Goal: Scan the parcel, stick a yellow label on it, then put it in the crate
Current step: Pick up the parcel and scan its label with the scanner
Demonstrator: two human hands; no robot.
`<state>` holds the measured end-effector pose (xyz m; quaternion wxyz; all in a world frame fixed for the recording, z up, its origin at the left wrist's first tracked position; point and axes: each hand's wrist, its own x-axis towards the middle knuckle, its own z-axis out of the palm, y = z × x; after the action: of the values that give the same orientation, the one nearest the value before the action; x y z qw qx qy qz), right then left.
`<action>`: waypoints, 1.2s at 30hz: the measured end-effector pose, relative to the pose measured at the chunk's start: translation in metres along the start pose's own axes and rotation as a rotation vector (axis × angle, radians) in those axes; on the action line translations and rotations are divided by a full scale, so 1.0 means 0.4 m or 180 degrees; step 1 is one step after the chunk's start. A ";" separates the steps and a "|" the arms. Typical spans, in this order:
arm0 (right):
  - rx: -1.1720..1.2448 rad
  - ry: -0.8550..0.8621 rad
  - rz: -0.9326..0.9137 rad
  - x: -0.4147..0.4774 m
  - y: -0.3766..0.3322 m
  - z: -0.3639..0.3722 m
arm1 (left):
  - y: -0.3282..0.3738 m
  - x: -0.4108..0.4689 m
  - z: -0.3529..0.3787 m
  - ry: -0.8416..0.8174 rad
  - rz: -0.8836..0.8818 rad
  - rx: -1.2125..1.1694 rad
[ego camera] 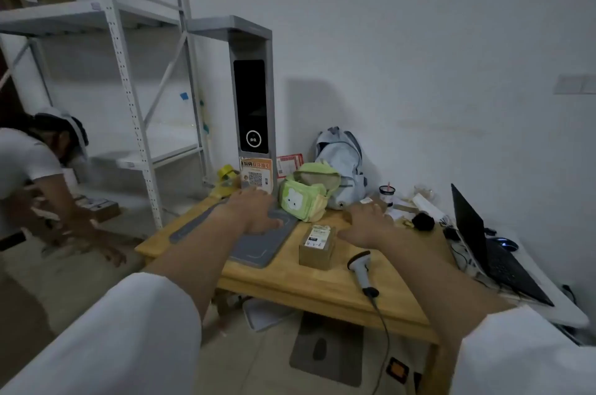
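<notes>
We reach both arms out over the wooden worktop point(322, 285). Our left hand point(254, 211) hovers palm down over the grey mat point(258, 252), fingers spread wide, its grip holding nothing. Our right hand point(367, 223) is stretched out the same way, fingers splayed and empty, just beyond and to the right of the parcel point(316, 244).

The parcel, a small brown cardboard box with a printed white label on top, stands on the worktop between our two hands, just beside the right edge of the mat. Neither hand touches it. The handheld scanner point(362, 272) lies on the worktop nearer to us and to the right of the parcel, its cable trailing over the front edge.

Behind the parcel sits a green pouch point(306, 198), with a pale blue backpack point(342, 159) leaning at the wall. A tall grey scanning stand point(253, 104) rises at the back of the mat. A laptop point(493, 252) is open at the far right. At the left, another person point(32, 175) bends low by the white shelving point(129, 72).
</notes>
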<state>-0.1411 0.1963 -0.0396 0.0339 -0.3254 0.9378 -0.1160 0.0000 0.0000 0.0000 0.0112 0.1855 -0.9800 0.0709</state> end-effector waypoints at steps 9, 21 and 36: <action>-0.0099 -0.0146 -0.0144 0.220 -0.002 -0.038 | -0.053 0.235 0.029 0.0048 -0.0162 -0.0221; 0.0079 -0.0341 -0.0319 0.386 -0.011 -0.022 | -0.064 0.407 0.066 -0.0043 -0.0223 -0.0058; 0.0530 0.0266 0.0677 0.801 0.074 -0.070 | -0.120 0.964 0.022 0.0587 0.0616 -0.0906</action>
<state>-0.4148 0.0262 -0.0159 0.0338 -0.2150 0.9548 -0.2027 -0.3416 -0.1851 0.0164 0.1202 0.0796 -0.9882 -0.0510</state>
